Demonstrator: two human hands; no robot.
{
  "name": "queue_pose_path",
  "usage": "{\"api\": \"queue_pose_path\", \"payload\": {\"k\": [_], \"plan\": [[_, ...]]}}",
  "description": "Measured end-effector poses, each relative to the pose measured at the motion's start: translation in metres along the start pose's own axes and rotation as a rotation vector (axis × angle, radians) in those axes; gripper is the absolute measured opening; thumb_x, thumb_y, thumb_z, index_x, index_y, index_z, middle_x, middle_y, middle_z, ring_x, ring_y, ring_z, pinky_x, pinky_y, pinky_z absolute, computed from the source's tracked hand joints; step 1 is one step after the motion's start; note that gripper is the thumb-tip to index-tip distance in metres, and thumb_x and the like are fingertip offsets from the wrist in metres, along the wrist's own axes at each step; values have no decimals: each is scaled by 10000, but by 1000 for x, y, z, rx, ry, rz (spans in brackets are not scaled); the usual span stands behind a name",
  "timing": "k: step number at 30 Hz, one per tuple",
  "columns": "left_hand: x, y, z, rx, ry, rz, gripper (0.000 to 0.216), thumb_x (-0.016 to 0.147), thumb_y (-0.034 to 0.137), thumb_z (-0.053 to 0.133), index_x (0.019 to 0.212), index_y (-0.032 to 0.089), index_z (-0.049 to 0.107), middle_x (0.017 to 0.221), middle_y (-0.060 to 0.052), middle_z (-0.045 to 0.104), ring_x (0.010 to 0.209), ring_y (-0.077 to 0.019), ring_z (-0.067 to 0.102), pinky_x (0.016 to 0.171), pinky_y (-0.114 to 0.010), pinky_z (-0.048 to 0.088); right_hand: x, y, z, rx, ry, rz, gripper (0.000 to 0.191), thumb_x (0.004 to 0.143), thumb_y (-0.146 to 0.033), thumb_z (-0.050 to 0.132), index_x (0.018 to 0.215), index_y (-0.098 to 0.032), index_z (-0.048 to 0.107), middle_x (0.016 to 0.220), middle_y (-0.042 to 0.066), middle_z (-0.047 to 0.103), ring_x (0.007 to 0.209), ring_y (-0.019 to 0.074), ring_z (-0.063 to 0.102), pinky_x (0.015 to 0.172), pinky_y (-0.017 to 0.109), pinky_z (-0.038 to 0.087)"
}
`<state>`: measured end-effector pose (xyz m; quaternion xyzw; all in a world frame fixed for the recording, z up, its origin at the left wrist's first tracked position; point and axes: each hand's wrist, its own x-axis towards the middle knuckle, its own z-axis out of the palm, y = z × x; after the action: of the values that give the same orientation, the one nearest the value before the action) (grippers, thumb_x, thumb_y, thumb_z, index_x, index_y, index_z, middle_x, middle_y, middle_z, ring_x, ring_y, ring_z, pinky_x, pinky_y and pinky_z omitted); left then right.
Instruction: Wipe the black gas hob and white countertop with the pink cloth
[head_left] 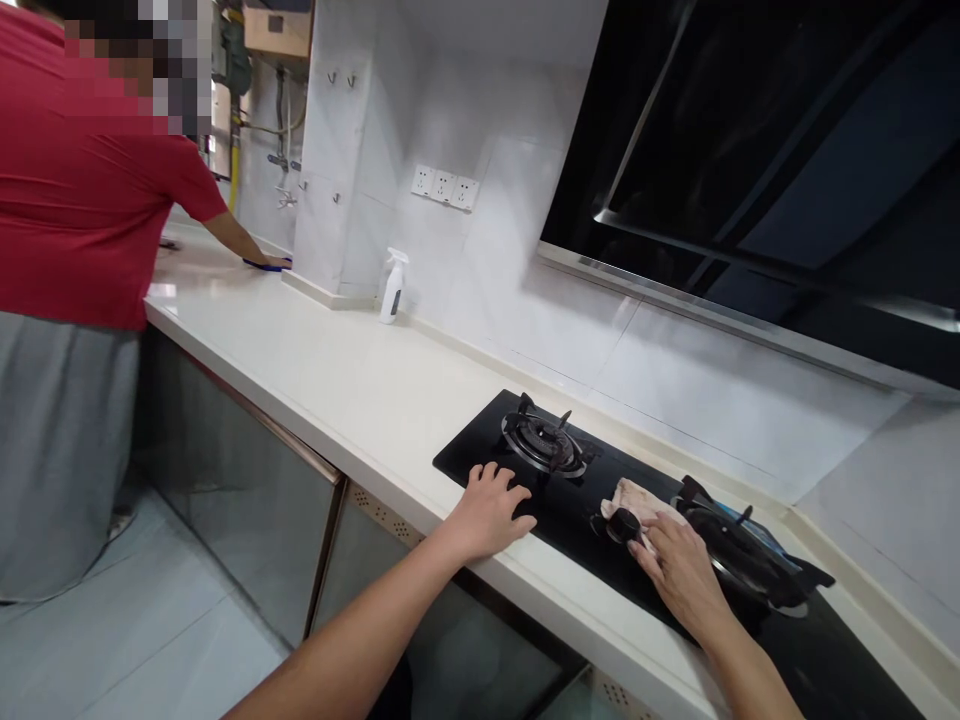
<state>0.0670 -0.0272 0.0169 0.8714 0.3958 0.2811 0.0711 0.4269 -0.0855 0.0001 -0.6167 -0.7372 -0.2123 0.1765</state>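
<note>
A black glass gas stove point(592, 560) lies set into the white countertop point(337, 390). My left hand point(491, 512) rests with spread fingers at the front left edge of the stove, holding nothing. Under the fingers of my right hand point(675, 565) is a pale pinkish cloth point(641, 500), pressed on the glass between the two burners. Right beside the cloth and my fingertips stands a black control knob point(623, 525). The left burner point(544, 440) is bare; the right burner point(739, 545) sits just beyond my right hand.
A white spray bottle point(392, 287) stands by the wall. At far left a person in a red top point(82, 200) reaches over the counter with a blue cloth point(268, 265). A black range hood point(772, 180) overhangs the stove. Wall sockets point(444, 188) sit above the bottle.
</note>
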Motion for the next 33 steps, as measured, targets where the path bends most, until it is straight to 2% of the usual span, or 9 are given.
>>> {"api": "queue_pose_path", "payload": {"k": [3,5,9,13,19,25,29,31,33], "plan": [[0,1,-1,5,-6,-4,375,970,431,568,1246,232,724,1348,-126,625,1306,-350,485,1131,-555,338,1,-6,-6,23,-6,-31,345,999,-451,431,868,-248,677,1032,88,708,1084,306,635,1023,532,436],[0,1,-2,4,-11,-4,379,971,435,569,1249,229,724,1346,-127,625,1311,-350,483,1134,-551,336,-2,-9,-8,32,8,-44,359,1008,-449,423,856,-243,676,1019,94,702,1044,302,634,1008,532,441],[0,1,-2,4,-15,0,388,970,441,572,1253,222,723,1352,-130,624,1311,-354,483,1133,-551,334,-16,-19,-14,81,31,-69,348,1027,-457,424,966,-245,693,1082,93,713,1173,316,599,1101,557,389],[1,1,-2,16,-9,0,383,972,431,562,1252,226,723,1348,-127,628,1300,-348,490,1120,-545,343,-28,-37,-27,153,21,-17,349,1030,-501,452,996,-244,686,1117,94,709,1185,298,593,1158,543,367],[2,-1,2,33,21,11,367,962,438,572,1235,249,729,1325,-116,641,1274,-335,509,1104,-534,358,-48,-47,-38,276,31,73,421,997,-595,469,967,-256,716,1109,117,713,1159,316,598,1064,531,469],[2,-2,4,29,19,16,392,967,436,567,1255,220,722,1330,-137,636,1283,-347,500,1108,-542,347,-90,-41,-56,350,-19,150,362,974,-566,516,898,-285,733,1126,109,710,1198,321,581,1065,520,476],[4,-2,5,19,22,18,393,971,433,554,1256,222,721,1328,-138,634,1282,-354,495,1103,-548,345,-117,-24,-77,335,-49,211,347,935,-587,555,878,-287,718,1109,116,709,1187,339,599,1042,503,495],[4,-2,5,17,25,19,390,972,434,549,1251,224,724,1323,-138,635,1280,-357,496,1098,-548,348,-128,-9,-87,340,-79,300,373,929,-623,527,866,-291,685,1112,96,711,1172,332,621,1024,478,511],[4,-3,6,22,32,24,392,973,438,549,1250,223,725,1319,-142,636,1279,-361,496,1096,-549,347,-136,9,-94,335,-117,459,417,914,-682,491,861,-293,631,1052,75,717,1061,315,670,923,445,557]]}}
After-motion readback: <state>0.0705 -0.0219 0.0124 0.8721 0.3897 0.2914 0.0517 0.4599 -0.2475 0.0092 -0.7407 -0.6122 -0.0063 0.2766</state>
